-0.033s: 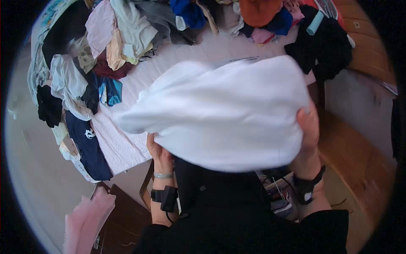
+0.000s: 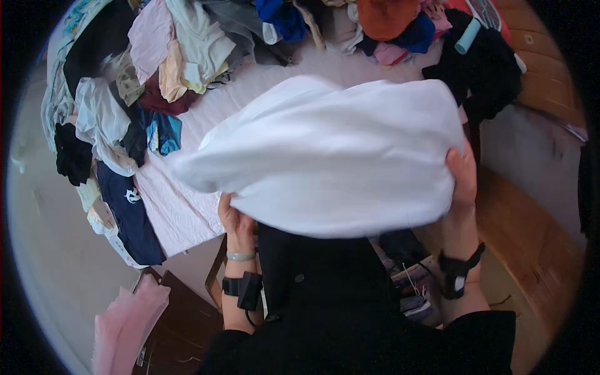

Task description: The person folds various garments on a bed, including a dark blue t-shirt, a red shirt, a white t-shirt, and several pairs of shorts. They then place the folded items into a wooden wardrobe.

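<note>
A large white garment (image 2: 337, 156) is held up between my two hands, its surface rippled and slightly blurred. Its exact kind cannot be made out. My left hand (image 2: 236, 219) grips its lower left edge; most of the fingers are hidden under the cloth. At the right edge my right hand (image 2: 461, 178) is closed on the fabric, with the fingertips partly behind it. The garment hangs above the near side of a bed-like surface with a pale pink cover (image 2: 181, 212), hiding much of it.
Heaped clothes line the far side, among them a cream garment (image 2: 197, 37) and an orange one (image 2: 384, 19). A dark navy garment (image 2: 128, 212) lies at the left edge, black clothing (image 2: 478, 75) at the far right. A wooden bench (image 2: 531, 250) stands right; pink plastic (image 2: 128, 319) hangs lower left.
The white garment's lower edge has lifted slightly, and my right hand has shifted a little to the right. Both hands keep their hold.
</note>
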`<state>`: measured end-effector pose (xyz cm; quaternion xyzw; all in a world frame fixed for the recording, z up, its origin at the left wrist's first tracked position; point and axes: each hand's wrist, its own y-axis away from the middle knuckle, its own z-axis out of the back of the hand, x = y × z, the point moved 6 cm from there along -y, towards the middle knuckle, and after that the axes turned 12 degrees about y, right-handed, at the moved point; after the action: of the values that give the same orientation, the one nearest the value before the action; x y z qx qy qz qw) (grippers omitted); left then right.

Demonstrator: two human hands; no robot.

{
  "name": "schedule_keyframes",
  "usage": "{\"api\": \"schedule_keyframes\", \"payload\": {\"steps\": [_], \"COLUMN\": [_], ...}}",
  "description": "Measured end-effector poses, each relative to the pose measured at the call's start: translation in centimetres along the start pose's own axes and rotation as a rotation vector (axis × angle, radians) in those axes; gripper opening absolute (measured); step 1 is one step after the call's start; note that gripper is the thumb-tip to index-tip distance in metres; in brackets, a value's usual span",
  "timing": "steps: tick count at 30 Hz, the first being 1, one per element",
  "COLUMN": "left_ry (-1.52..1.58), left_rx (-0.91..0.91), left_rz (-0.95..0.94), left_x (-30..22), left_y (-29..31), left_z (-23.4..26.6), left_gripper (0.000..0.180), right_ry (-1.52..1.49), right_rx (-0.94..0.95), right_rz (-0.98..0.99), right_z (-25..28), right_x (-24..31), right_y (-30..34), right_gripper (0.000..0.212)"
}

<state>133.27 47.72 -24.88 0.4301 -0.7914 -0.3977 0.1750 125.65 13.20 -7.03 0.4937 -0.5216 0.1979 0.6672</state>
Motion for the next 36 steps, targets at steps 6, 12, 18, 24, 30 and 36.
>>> {"api": "schedule_keyframes", "payload": {"steps": [6, 12, 18, 24, 30, 36], "left_ry": [-0.831, -1.861, -2.553, -2.402, -2.387, -1.974], "left_rx": [-0.193, 0.455, 0.426, 0.468, 0.452, 0.37], "left_rz": [-0.046, -1.086, -0.799, -0.911, -0.778, -0.713], "left_x": [4.7, 6.9, 9.5, 8.8, 7.3, 0.9], "left_y": [-3.6, 1.1, -7.5, -8.6, -7.0, -1.0], "left_z": [1.3, -8.0, -9.0, -6.7, -6.3, -3.0], "left_gripper": [0.037, 0.051, 0.051, 0.058, 0.062, 0.067], "right_ry": [0.442, 1.145, 1.772, 1.794, 1.745, 1.18], "right_rx": [-0.24, -0.616, -0.222, -0.086, -0.074, -0.113], "right_rz": [-0.31, 0.14, 0.413, 0.267, 0.178, 0.578], "right_z": [11.6, 10.7, 2.0, 3.4, 1.3, -9.4], "right_x": [-15.2, -16.5, -16.5, -19.3, -16.6, -8.8], "right_y": [-7.3, -7.7, -9.1, -12.7, -12.1, -12.2], "right_gripper": [0.046, 0.052, 0.059, 0.061, 0.062, 0.048]}}
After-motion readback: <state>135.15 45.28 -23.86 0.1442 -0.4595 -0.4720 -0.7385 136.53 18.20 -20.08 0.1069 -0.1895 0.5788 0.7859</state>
